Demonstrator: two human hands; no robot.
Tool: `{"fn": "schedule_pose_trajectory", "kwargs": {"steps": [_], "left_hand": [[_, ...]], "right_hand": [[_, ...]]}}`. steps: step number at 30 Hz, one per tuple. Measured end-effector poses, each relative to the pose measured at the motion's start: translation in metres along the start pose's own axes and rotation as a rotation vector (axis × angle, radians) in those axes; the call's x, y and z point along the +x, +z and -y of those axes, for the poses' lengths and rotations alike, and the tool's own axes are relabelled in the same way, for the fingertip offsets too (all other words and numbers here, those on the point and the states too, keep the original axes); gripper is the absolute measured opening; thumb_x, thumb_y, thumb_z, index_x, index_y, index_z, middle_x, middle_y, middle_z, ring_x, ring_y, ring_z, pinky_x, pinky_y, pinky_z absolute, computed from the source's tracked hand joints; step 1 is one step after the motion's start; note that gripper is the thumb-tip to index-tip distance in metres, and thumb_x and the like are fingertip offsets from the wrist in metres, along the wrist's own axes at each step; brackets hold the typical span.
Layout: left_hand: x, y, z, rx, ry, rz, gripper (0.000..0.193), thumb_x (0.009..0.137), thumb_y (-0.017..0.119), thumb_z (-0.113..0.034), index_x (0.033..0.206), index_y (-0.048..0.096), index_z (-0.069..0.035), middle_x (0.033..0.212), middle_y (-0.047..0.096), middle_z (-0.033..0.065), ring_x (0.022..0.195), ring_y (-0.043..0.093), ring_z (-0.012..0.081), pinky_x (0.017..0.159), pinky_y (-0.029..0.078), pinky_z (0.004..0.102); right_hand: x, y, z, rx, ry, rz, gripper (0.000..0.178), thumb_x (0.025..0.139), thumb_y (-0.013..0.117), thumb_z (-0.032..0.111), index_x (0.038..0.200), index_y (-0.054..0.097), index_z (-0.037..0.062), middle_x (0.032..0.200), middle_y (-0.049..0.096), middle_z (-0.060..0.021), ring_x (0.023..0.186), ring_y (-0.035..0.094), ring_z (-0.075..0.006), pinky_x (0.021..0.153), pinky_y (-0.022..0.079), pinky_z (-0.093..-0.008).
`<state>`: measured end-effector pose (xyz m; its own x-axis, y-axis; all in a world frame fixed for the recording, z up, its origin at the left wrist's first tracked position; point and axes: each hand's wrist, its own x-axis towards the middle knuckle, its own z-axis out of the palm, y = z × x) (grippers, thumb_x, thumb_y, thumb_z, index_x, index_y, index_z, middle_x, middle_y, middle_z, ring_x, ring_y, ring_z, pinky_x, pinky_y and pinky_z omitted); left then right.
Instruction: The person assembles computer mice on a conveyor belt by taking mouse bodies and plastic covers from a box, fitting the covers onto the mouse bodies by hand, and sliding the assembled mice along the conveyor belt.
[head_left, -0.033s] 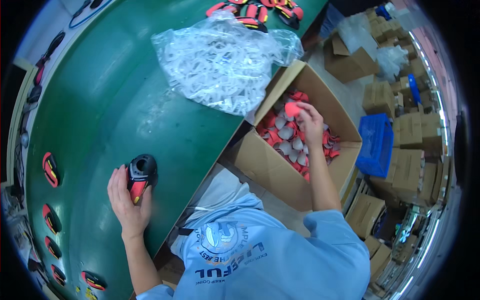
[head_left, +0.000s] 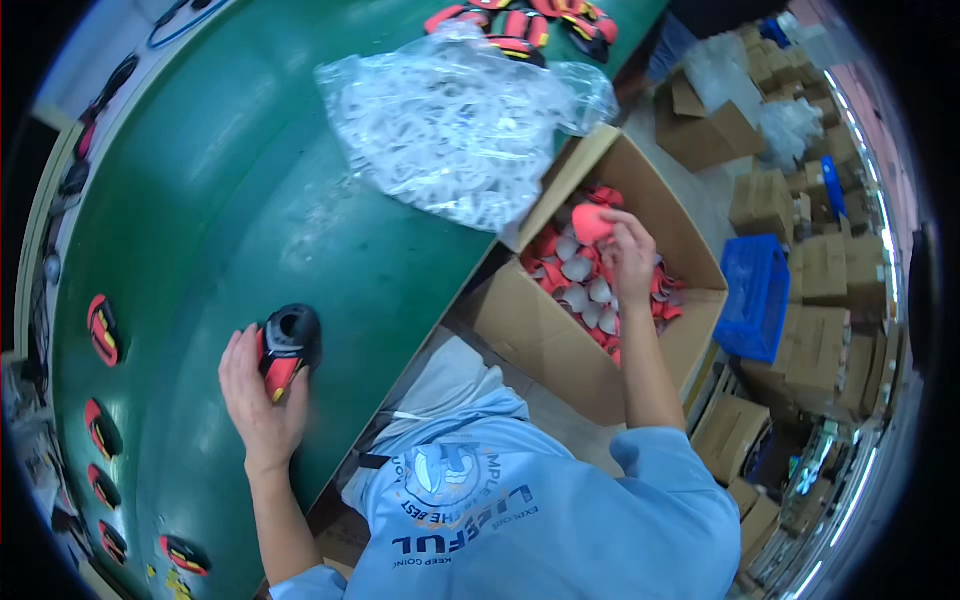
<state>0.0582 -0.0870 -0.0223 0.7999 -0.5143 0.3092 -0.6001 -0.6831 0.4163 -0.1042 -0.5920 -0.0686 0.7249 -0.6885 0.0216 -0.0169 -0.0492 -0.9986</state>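
My left hand (head_left: 262,405) is closed round a black, red and yellow moulded part (head_left: 286,372), which rests on the green tabletop. A round dark opening shows at the part's far end. Over the open cardboard box (head_left: 540,318) at the right, my right hand (head_left: 630,255) pinches a curved red piece (head_left: 592,224) between thumb and fingers. Below it the box holds many similar red pieces, some turned to show pale grey inner faces (head_left: 577,268). The fingertips behind the pinched piece are partly hidden.
A clear plastic bag of white parts (head_left: 450,130) lies on the green table (head_left: 200,250) beside the box. Several red-black parts (head_left: 520,28) sit at the far end, others (head_left: 103,330) along the left edge. A blue crate (head_left: 750,300) and cartons (head_left: 815,350) stand at right.
The view has shifted slightly. The red piece in my right hand is turned a little and shows more of its face. My left hand keeps its hold on the moulded part.
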Motion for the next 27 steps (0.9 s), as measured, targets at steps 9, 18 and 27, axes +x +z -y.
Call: {"fn": "schedule_pose_trajectory", "kwargs": {"steps": [9,18,27], "left_hand": [[0.014,0.009,-0.02,-0.161,0.02,0.034,0.084,0.078,0.094,-0.024,0.149,0.056,0.0,0.142,0.064,0.0204,0.14,0.056,0.0471,0.118,0.045,0.0546],[0.008,-0.016,-0.031,-0.516,0.061,-0.147,0.058,0.089,0.087,-0.037,0.132,0.07,-0.002,0.135,0.068,0.0159,0.128,0.057,0.0445,0.109,0.047,0.055],[0.008,-0.033,-0.044,-0.928,0.055,0.323,0.019,0.096,0.072,-0.018,0.084,0.067,-0.004,0.07,0.058,0.0122,0.068,0.061,0.0311,0.063,0.048,0.0451]], "right_hand": [[-0.058,0.205,0.077,0.456,0.285,0.549,0.031,0.109,0.066,0.009,0.138,0.063,-0.0012,0.11,0.074,-0.0076,0.076,0.065,-0.0076,0.051,0.047,-0.02],[-0.073,0.25,0.108,0.191,0.104,0.931,0.025,0.107,0.068,0.007,0.13,0.067,-0.0041,0.104,0.075,-0.0093,0.086,0.07,-0.012,0.067,0.06,-0.0265],[-0.078,0.248,0.136,-0.269,-0.561,1.283,0.051,0.083,0.091,0.01,0.13,0.074,0.0046,0.104,0.074,-0.0106,0.078,0.069,-0.0248,0.071,0.058,-0.0333]]}}
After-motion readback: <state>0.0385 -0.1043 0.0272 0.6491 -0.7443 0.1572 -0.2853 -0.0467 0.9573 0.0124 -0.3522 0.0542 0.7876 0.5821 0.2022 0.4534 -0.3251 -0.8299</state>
